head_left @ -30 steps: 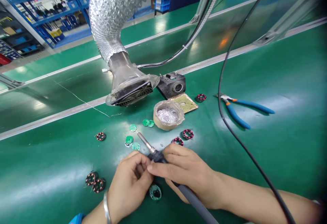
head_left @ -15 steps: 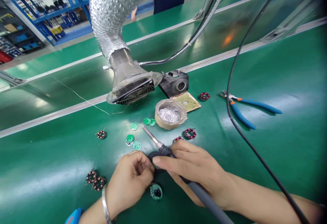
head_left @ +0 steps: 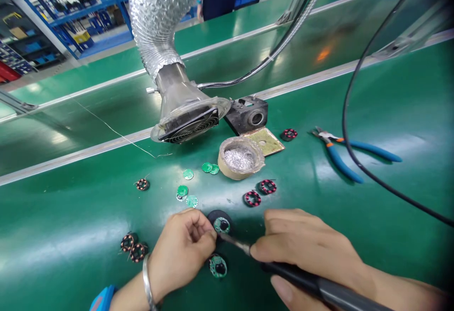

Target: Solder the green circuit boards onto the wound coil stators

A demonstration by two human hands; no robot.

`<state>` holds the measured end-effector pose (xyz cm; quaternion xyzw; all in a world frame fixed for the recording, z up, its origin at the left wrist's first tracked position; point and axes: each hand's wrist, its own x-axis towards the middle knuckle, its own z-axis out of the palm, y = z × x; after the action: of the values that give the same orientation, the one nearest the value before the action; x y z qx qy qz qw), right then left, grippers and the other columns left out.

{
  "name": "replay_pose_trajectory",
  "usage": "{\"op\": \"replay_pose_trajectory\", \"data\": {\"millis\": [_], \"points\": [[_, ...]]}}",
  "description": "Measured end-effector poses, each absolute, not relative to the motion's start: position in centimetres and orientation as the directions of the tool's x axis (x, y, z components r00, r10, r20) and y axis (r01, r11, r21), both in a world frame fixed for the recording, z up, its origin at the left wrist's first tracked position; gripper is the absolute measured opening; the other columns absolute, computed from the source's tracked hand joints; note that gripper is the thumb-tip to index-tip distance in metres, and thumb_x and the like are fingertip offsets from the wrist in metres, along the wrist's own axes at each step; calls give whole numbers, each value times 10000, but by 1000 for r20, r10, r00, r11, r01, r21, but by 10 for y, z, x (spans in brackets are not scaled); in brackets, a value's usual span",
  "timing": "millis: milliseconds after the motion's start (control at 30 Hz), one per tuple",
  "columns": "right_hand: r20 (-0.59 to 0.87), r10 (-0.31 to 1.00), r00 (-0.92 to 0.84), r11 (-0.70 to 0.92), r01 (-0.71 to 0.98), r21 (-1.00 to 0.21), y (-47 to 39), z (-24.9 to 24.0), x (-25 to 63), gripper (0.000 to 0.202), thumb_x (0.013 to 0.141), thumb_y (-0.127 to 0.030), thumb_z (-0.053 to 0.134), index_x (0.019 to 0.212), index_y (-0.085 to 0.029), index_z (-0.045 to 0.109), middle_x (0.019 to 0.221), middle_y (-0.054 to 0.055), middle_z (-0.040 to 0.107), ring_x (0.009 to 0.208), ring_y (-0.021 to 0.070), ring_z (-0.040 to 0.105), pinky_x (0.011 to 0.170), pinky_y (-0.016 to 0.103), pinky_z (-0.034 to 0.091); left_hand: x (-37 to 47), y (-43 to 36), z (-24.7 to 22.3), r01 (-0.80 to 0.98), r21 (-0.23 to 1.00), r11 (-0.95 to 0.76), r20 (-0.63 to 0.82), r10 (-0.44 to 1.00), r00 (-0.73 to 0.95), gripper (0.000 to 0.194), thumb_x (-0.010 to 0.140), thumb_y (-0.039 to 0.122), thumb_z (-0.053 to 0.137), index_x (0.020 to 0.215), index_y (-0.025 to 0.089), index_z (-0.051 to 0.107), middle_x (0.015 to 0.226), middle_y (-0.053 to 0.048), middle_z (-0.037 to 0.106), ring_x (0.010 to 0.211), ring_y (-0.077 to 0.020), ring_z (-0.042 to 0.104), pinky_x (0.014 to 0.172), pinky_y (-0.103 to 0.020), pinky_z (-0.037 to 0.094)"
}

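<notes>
In the head view, my right hand point(head_left: 312, 242) grips a soldering iron point(head_left: 308, 282) by its dark handle. Its metal tip points left and reaches the edge of a small round green circuit board point(head_left: 222, 225), which lies on a round black base point(head_left: 214, 215). At that board's left edge, my left hand point(head_left: 182, 249) is closed in a pinch; whatever lies between its fingertips is hidden. Just below, beside the left thumb, rests another round circuit board point(head_left: 217, 266). Two wound coils with red-pink windings, one here point(head_left: 252, 198) and one here point(head_left: 267, 186), lie above my right hand.
Several green discs point(head_left: 182, 191) lie ahead of my left hand, copper-wound coils point(head_left: 138, 252) to its left. Beyond stand a round tub of silvery bits point(head_left: 237, 173), a sponge point(head_left: 271, 141), an iron stand point(head_left: 244, 117) and a fume duct point(head_left: 173, 84). Blue-handled pliers point(head_left: 342, 164) and a black cable point(head_left: 345, 107) are right.
My right hand has drawn back to the right, and the iron's tip has swung down from the green discs to the board's edge. The board on the black base is now uncovered.
</notes>
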<state>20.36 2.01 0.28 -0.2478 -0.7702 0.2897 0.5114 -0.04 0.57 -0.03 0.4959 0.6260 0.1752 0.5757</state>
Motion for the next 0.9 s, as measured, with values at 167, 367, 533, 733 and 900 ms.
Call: {"op": "replay_pose_trajectory", "data": {"millis": [167, 367, 533, 733, 900], "points": [[689, 654, -312, 742, 83, -666, 25, -10, 198, 150, 853, -212, 428, 896, -206, 571, 516, -21, 467, 408, 135, 408, 433, 280, 354, 1, 6, 1, 426, 788, 445, -544, 827, 143, 84, 759, 213, 546, 693, 162, 547, 579, 26, 520, 493, -80, 431, 468, -199, 367], [596, 713, -371, 671, 110, -734, 19, 7, 203, 155, 850, -179, 443, 890, -201, 591, 548, -7, 494, 463, 147, 471, 476, 287, 380, 2, 6, 2, 440, 784, 438, -540, 831, 134, 90, 754, 222, 547, 684, 165, 544, 570, 32, 506, 476, -77, 415, 461, -204, 358], [506, 792, -342, 589, 209, -781, 8, 18, 209, 173, 831, -150, 445, 917, -208, 584, 608, 13, 531, 537, 180, 534, 540, 322, 436, 2, 6, 1, 447, 774, 447, -551, 825, 128, 98, 755, 230, 546, 682, 166, 543, 569, 28, 515, 480, -81, 423, 462, -206, 355], [517, 788, -335, 591, 175, -787, 9, 17, 211, 263, 760, -88, 469, 960, -227, 567, 592, -6, 499, 521, 171, 499, 540, 321, 428, 1, 6, 0, 457, 773, 440, -548, 827, 130, 107, 770, 245, 549, 698, 166, 546, 573, 24, 518, 495, -90, 444, 459, -205, 347], [522, 780, -347, 596, 153, -789, 16, 17, 209, 225, 770, -107, 461, 921, -222, 581, 569, -2, 499, 492, 171, 496, 516, 314, 424, 2, 6, 0, 477, 767, 429, -543, 830, 126, 121, 787, 258, 546, 706, 169, 549, 566, 24, 521, 495, -95, 451, 456, -207, 343]]}}
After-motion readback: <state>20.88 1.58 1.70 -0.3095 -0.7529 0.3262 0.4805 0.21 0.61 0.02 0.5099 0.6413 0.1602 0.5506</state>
